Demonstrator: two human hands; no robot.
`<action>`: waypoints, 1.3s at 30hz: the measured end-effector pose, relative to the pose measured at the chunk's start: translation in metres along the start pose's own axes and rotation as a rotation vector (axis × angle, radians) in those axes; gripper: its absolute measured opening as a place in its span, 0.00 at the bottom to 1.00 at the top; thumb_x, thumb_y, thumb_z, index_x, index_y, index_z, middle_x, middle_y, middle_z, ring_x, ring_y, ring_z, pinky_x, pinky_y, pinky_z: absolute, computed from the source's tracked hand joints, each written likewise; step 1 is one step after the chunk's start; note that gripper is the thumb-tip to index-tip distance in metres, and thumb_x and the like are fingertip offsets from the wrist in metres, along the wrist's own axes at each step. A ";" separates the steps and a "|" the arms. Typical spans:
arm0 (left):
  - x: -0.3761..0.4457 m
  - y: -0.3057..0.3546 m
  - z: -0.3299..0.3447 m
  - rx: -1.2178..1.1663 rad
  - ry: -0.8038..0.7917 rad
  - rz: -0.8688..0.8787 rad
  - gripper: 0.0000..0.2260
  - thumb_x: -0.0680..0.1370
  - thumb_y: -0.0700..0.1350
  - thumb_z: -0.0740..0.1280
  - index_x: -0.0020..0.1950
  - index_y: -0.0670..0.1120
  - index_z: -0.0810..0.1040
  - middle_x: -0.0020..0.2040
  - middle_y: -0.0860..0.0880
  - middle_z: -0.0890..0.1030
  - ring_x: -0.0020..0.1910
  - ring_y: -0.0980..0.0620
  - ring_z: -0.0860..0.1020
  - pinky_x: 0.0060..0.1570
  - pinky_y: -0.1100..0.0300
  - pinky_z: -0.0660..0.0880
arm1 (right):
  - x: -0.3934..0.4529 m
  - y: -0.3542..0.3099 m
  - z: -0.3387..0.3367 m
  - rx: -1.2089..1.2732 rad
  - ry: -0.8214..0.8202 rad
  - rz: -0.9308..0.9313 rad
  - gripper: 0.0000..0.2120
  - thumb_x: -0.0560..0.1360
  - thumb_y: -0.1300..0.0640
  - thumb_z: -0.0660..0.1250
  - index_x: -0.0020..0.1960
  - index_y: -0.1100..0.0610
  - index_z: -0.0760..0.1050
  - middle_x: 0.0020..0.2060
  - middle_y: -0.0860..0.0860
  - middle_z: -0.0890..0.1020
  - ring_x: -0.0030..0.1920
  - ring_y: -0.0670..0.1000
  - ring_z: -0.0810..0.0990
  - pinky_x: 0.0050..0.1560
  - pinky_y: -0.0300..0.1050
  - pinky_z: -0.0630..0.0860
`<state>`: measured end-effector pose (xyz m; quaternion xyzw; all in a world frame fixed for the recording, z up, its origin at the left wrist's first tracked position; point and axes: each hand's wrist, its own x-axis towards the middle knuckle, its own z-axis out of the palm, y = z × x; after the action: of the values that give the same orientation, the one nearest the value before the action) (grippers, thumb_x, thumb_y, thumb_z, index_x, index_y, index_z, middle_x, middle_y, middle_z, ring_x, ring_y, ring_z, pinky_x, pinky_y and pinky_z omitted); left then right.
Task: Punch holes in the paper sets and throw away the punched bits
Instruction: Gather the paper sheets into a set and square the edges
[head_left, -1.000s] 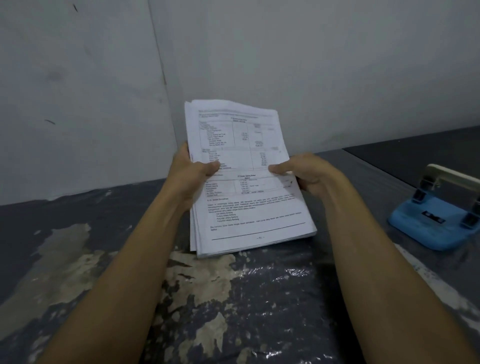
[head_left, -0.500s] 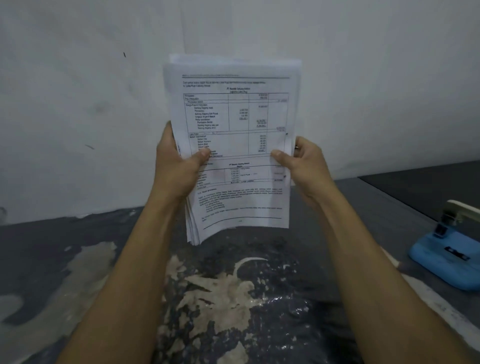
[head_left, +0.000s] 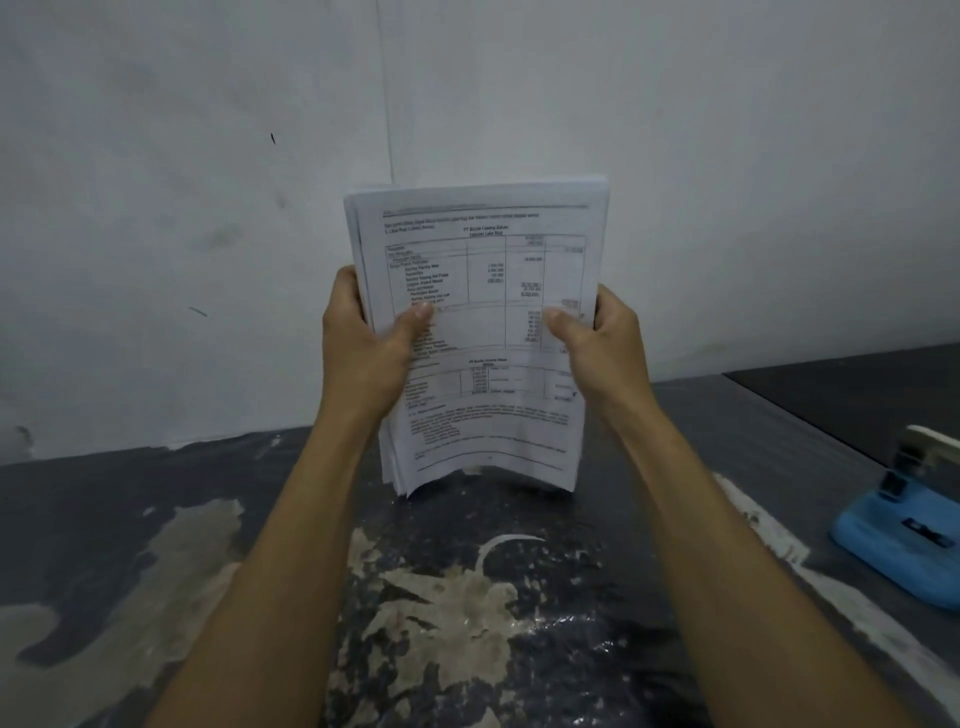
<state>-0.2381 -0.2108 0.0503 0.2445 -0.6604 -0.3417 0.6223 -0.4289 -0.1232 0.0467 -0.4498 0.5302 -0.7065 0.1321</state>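
above the desk (head_left: 156, 519) i see both hands, left (head_left: 363, 348) and right (head_left: 602, 343), gripping the upright papers (head_left: 483, 332) by the sides; punch (head_left: 904, 530) far right.

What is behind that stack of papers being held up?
Behind the paper stack rises a pale wall. Both hands' fingers are hidden behind the sheets; only the thumbs show in front.
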 end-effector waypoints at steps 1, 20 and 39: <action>0.001 0.000 -0.001 -0.008 0.022 0.006 0.16 0.75 0.43 0.75 0.58 0.53 0.73 0.55 0.57 0.81 0.52 0.61 0.81 0.49 0.62 0.81 | 0.000 -0.002 0.001 0.008 0.017 -0.011 0.06 0.77 0.61 0.69 0.53 0.52 0.78 0.47 0.46 0.85 0.46 0.43 0.85 0.42 0.35 0.81; -0.010 -0.033 0.002 0.041 -0.009 -0.167 0.12 0.82 0.48 0.65 0.64 0.48 0.72 0.56 0.56 0.80 0.51 0.62 0.80 0.44 0.67 0.80 | -0.009 0.032 0.018 -0.166 0.027 0.135 0.07 0.80 0.61 0.64 0.56 0.53 0.71 0.46 0.42 0.78 0.43 0.39 0.76 0.29 0.24 0.70; 0.009 0.017 -0.011 0.016 -0.034 0.002 0.11 0.80 0.47 0.68 0.62 0.49 0.73 0.55 0.56 0.81 0.49 0.63 0.82 0.42 0.68 0.80 | -0.003 -0.017 0.008 -0.038 0.083 -0.064 0.28 0.72 0.64 0.71 0.66 0.53 0.63 0.56 0.49 0.77 0.52 0.46 0.80 0.36 0.29 0.77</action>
<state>-0.2262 -0.2082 0.0692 0.2429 -0.6740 -0.3400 0.6093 -0.4156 -0.1197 0.0600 -0.4391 0.5339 -0.7183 0.0788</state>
